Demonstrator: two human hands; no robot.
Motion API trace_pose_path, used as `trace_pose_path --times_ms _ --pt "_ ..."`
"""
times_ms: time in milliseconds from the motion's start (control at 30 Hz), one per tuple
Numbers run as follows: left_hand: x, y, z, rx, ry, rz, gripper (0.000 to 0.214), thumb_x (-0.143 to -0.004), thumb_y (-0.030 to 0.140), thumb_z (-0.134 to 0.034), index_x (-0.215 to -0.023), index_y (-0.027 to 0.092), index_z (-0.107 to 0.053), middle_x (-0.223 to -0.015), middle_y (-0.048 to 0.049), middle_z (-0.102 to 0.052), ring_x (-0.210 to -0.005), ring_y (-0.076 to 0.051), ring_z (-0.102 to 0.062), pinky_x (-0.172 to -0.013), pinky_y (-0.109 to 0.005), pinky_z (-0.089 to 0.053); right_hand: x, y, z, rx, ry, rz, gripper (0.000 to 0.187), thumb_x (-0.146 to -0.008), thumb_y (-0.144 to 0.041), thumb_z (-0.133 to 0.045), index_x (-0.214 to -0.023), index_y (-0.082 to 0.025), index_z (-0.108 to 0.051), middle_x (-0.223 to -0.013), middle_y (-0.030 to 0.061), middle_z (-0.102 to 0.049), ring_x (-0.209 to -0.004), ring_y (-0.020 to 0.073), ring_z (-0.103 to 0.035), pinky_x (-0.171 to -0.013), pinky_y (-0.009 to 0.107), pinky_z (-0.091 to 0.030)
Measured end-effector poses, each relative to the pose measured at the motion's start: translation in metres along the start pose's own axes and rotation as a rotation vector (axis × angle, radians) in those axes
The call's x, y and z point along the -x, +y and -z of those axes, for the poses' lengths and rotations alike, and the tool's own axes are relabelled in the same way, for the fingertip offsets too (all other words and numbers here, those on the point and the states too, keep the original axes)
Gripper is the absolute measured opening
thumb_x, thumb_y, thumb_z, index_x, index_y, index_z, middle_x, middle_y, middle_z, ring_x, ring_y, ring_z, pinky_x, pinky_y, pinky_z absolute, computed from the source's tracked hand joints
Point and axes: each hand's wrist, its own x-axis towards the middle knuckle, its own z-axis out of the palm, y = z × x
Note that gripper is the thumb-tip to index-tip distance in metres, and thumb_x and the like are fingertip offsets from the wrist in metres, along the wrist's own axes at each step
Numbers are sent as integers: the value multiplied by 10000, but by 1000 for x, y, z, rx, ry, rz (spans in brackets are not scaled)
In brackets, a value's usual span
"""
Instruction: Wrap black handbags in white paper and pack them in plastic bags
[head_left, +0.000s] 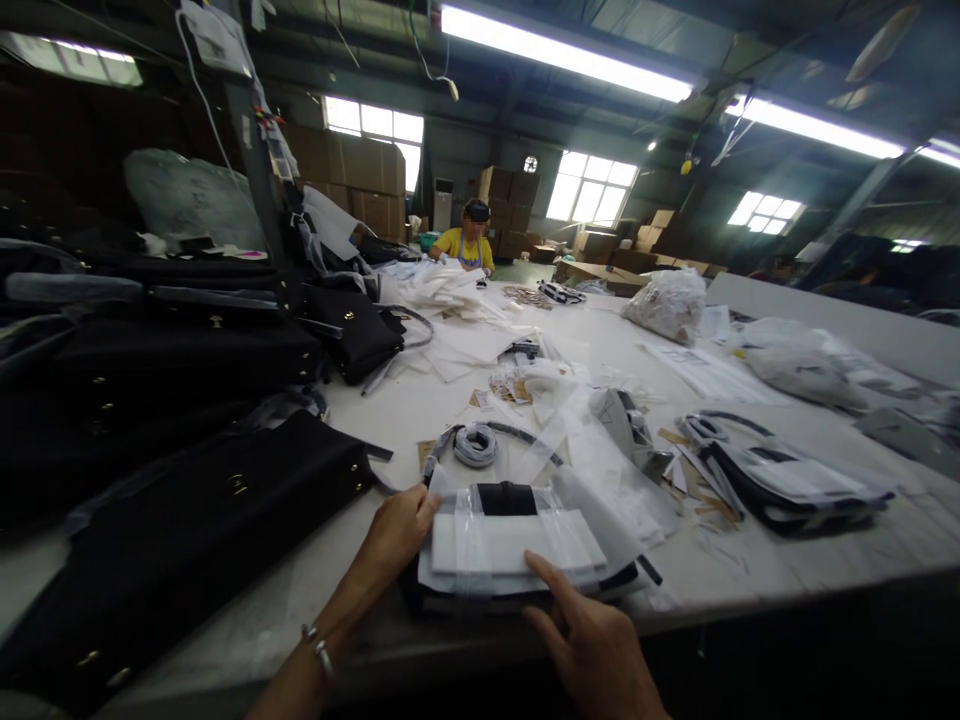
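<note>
A black handbag (pixel 506 499) lies at the table's near edge, its front partly covered by white wrapping sheet (pixel 442 581) and a folded white foam piece (pixel 491 543) under clear tape. Its strap is wrapped, with a coiled, wrapped roll (pixel 475 446) above the bag. At the bag's upper left corner, my left hand (pixel 405 522) is closed, pinching the edge of the wrapping sheet. My right hand (pixel 589 630) is at the front right, index finger stretched onto the foam piece and thumb apart, holding nothing.
Black bags (pixel 217 490) are piled on the left. Another wrapped bag (pixel 780 470) lies right, beside a tape dispenser (pixel 626 425) and paper scraps. White sheets (pixel 457 335) and plastic bags (pixel 667 303) lie farther back. A person in yellow (pixel 454 243) is at the far end.
</note>
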Motion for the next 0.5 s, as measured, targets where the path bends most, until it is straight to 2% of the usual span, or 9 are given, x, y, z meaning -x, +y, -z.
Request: trace_pose_path --times_ms 200,333,433,500 --pt "-6 -29 -12 272 -46 -6 443 -829 625 -346 -650 224 -402 -629 21 -475 -606 -156 -469 -565 -263 -345 0 2 -1 5 -7 -12 498 -937 -352 -575 -1422 -253 -520 -626 2 -664 -500 186 -640 -543 243 -502" --pt "-9 -38 -20 380 -85 6 508 -792 715 -326 -670 227 -390 -600 43 -414 -558 -139 -412 -527 -259 -333 1 2 0 -134 44 -64 515 -942 -402 -559 -1421 -220 -513 -604 -11 -634 -503 171 -628 -528 227 -488" --pt "-7 -33 -17 368 -68 10 505 -787 711 -359 -640 228 -380 -593 44 -399 -563 -136 -391 -533 -258 -309 7 -1 5 -323 108 -193 477 -920 -501 -572 -1290 -203 -616 -600 -8 -614 -510 156 -605 -555 225 -493" --pt "-3 -27 -11 321 -40 12 503 -792 692 -399 -609 223 -393 -589 36 -419 -573 -141 -395 -549 -262 -289 13 -4 8 -476 78 -362 464 -884 -583 -584 -1128 -198 -672 -575 -11 -598 -468 144 -572 -494 221 -464"
